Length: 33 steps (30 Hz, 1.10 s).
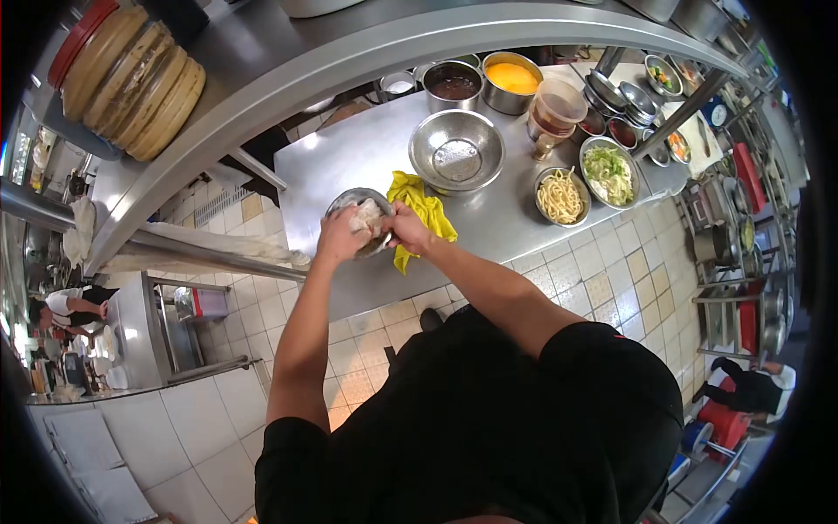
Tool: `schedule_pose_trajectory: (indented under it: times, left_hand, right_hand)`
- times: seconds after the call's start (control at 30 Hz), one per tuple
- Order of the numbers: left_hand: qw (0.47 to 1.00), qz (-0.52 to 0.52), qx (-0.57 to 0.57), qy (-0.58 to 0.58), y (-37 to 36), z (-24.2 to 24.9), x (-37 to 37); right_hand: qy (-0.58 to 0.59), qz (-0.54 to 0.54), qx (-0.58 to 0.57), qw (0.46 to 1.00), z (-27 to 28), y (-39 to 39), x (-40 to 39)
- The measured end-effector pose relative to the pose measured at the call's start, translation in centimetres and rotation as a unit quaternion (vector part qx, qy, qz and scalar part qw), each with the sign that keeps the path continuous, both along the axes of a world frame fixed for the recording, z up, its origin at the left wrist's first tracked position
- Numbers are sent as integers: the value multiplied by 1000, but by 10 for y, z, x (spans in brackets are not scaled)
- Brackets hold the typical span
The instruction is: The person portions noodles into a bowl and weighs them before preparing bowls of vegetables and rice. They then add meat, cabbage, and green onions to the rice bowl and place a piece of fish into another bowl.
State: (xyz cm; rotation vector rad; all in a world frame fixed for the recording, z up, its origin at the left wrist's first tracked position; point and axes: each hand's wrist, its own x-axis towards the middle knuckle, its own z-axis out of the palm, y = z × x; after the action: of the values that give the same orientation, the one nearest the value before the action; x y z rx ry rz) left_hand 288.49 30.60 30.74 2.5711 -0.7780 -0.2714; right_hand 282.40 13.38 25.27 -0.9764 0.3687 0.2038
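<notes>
A small metal bowl (351, 196) sits at the left part of the steel counter, with a pale, whitish mass (371, 212) inside whose kind I cannot make out. My left hand (343, 232) reaches into this bowl, fingers curled against the pale mass. On the bowl's right side, my right hand (408, 229) grips the rim. A yellow cloth (428, 210) lies crumpled on the counter just beside my right hand. Behind the cloth stands a larger metal bowl (456, 140), with only a wet sheen visible at its bottom.
Noodles (559, 196) and shredded cabbage (608, 177) fill bowls at the right. Pots of dark sauce (454, 86) and orange liquid (511, 79) stand at the back, near a plastic tub (559, 106). A steel shelf edge (419, 39) arches overhead. Other people are at both sides.
</notes>
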Motion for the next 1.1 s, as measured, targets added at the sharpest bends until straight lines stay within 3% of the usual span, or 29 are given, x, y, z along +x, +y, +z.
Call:
schedule_pose_trajectory:
  times: [0.03, 0.17, 0.23, 0.33, 0.47, 0.5, 0.57, 0.67, 0.77, 0.8, 0.9, 1.03, 1.1]
  left_hand:
    - [999, 21, 11, -41, -4, -2, -11]
    - [991, 127, -33, 41, -15, -15, -24]
    - [989, 127, -26, 66, -10, -36, -11]
    - [992, 74, 70, 68, -8, -42, 1]
    - [991, -94, 15, 97, 11, -34, 17]
    - [994, -94, 27, 55, 11, -36, 21]
    - [996, 39, 58, 60, -7, 17, 0]
    - [986, 105, 86, 93, -7, -20, 0]
    - [993, 110, -7, 43, -1, -70, 6]
    - [992, 102, 14, 78, -6, -61, 3]
    - [996, 3, 85, -21, -7, -49, 10]
    - [994, -90, 25, -56, 0, -36, 33]
    - [989, -144, -2, 34, 5, -32, 52]
  right_hand:
    - [-8, 9, -9, 1000, 5, 2, 0]
    - [-3, 35, -2, 999, 18, 18, -8]
    - [12, 43, -19, 999, 17, 24, -5]
    - [53, 33, -13, 998, -1, 27, -4]
    - [64, -33, 29, 997, -19, 32, -12]
    - [60, -44, 46, 996, -21, 36, -16]
    - [49, -50, 66, 995, -23, 43, -22]
    - [35, -45, 68, 996, -25, 48, -24]
    - [44, -46, 55, 996, -31, 58, -19]
    - [56, -46, 45, 996, -33, 55, -13]
    - [84, -39, 17, 996, -43, 49, -8]
    - [70, -67, -10, 995, -43, 37, 12]
    - [63, -89, 6, 994, -44, 34, 23]
